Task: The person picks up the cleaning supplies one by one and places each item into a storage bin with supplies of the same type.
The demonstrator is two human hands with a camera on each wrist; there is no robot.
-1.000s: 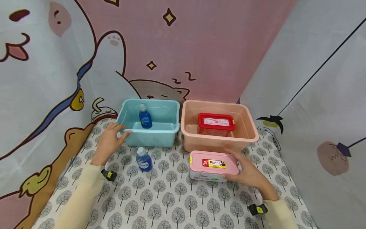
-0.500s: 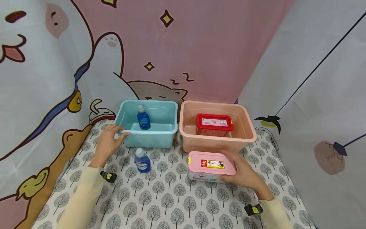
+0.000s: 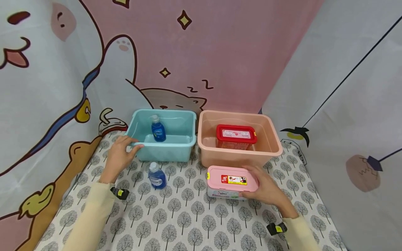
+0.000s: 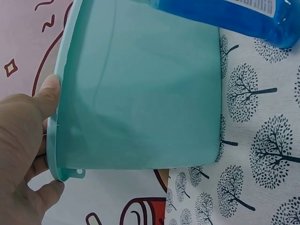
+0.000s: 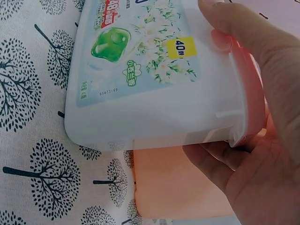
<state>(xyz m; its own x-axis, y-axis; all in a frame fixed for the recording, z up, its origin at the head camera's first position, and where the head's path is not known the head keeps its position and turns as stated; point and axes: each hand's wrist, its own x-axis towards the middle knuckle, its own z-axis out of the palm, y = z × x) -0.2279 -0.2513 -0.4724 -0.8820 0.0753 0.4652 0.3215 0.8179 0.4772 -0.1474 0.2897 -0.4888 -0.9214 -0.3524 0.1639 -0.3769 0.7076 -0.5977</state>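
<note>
A: How much looks done?

B: Two things are already inside. A dark-blue plastic bottle with a pale top [image 3: 158,132] stands in the light-blue plastic tub [image 3: 169,153], left of the frame's centre. A rectangular box with a red plastic lid [image 3: 236,134] sits in the peach plastic tub [image 3: 233,159], right of centre.

A: And what's left?

B: A see-through plastic bottle of blue liquid with a whitish cap [image 3: 157,178] stands on the white tree-print cloth [image 3: 185,230], below the light-blue tub in the head view. Then there's the white plastic box with a pink lid [image 3: 232,180], at lower right of centre, just in front of the peach tub. Two in, two out: I'd judge it about half done.

A: Is anyone working on that box?

B: Yes, the right hand [image 3: 265,186] grips its right end, thumb on the near side, other fingers partly hidden on the far side.

A: And the left hand [image 3: 118,157]?

B: It pinches the light-blue tub's rim at the near left corner, thumb over the front, some fingers hidden behind.

A: Has the pink-lidded box left the cloth?

B: I can't tell; no clear gap shows under it.
</note>
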